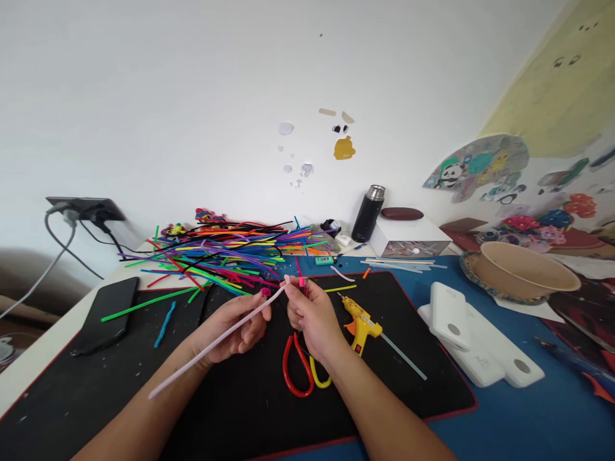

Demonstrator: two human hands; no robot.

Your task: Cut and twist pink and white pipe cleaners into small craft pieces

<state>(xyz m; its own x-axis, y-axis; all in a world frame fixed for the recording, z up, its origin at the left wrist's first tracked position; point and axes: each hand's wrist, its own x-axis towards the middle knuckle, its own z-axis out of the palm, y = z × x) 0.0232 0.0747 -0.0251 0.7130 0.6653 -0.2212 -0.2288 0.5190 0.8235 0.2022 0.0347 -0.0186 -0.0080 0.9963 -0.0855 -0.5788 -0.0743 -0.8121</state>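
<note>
Both hands work over a black mat [408, 358]. My left hand [237, 326] is closed round a long pale pink pipe cleaner [216, 342] that runs down to the lower left. My right hand [312, 314] pinches the upper end of that same pipe cleaner, with a small pink piece [302, 282] at its fingertips. Scissors [300, 371] with a red and a yellow handle lie on the mat just below my right hand. A yellow glue gun [361, 323] with a glue stick in its back lies to the right of that hand.
A heap of coloured pipe cleaners [225, 256] covers the back of the table. A black phone [106, 314] lies at left, a black flask [368, 214] and a white box [408, 238] at the back, white flat devices [473, 342] and a tan bowl [523, 269] at right.
</note>
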